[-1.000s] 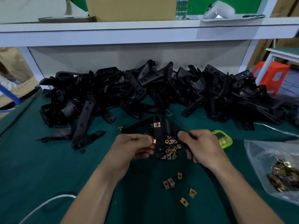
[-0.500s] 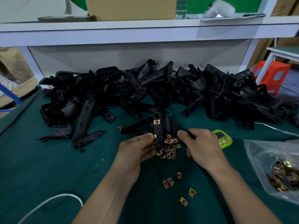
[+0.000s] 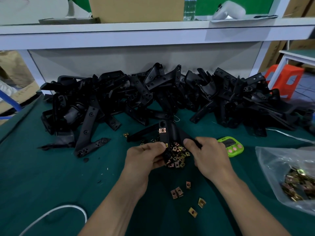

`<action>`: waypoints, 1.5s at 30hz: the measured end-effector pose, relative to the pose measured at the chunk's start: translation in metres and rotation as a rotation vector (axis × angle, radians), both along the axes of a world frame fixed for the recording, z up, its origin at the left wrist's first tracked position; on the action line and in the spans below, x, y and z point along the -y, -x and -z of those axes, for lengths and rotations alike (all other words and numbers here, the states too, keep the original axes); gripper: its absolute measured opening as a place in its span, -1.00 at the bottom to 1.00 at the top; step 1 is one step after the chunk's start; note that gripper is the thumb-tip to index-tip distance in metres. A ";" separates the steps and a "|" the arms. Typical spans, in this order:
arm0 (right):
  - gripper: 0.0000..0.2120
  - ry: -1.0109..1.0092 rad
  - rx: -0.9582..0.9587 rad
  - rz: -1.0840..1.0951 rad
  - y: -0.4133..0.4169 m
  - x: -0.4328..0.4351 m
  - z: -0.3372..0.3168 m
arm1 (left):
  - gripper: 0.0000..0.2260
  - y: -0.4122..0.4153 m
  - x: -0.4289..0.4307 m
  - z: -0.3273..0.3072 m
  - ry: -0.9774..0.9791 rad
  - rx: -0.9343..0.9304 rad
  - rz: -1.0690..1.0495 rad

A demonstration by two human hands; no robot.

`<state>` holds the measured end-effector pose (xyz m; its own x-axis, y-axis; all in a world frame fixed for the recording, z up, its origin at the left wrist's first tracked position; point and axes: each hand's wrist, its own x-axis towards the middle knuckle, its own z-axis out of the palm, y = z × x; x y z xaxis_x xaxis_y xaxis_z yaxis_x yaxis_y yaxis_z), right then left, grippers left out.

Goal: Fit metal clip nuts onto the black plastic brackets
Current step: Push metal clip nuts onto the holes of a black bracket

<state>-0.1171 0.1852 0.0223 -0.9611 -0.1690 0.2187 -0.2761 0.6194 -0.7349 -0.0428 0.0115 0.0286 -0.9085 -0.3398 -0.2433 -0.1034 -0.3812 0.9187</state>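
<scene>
I hold a black plastic bracket (image 3: 172, 133) above the green mat, its arms spread out from the middle. One copper-coloured clip nut (image 3: 162, 130) sits fitted on its upright arm. My left hand (image 3: 146, 156) pinches a second clip nut (image 3: 166, 145) against the lower part of that arm. My right hand (image 3: 207, 155) grips the bracket's right arm. Under the bracket lies a small heap of loose clip nuts (image 3: 177, 155). A few more clip nuts (image 3: 177, 192) lie scattered nearer to me.
A long pile of black brackets (image 3: 153, 97) runs across the back of the mat. A green timer (image 3: 231, 146) lies right of my hands. A clear bag of clip nuts (image 3: 293, 181) is at the right edge. A white cable (image 3: 56, 210) curls at front left.
My left hand has moved right and up to the bracket's upright arm, bringing a clip nut against it. My right hand keeps its grip; the bracket barely moved.
</scene>
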 end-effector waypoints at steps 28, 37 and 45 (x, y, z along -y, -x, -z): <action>-0.81 0.081 0.157 0.044 -0.048 -0.046 -0.086 | -0.62 0.006 -0.059 -0.071 0.482 -0.336 -0.031; -0.69 0.635 0.255 0.225 -0.096 -0.197 -0.122 | -0.61 0.040 -0.223 -0.120 0.315 -0.416 0.340; -0.72 0.769 0.274 0.563 -0.139 -0.346 -0.092 | -0.60 0.051 -0.389 -0.113 0.720 -0.362 0.817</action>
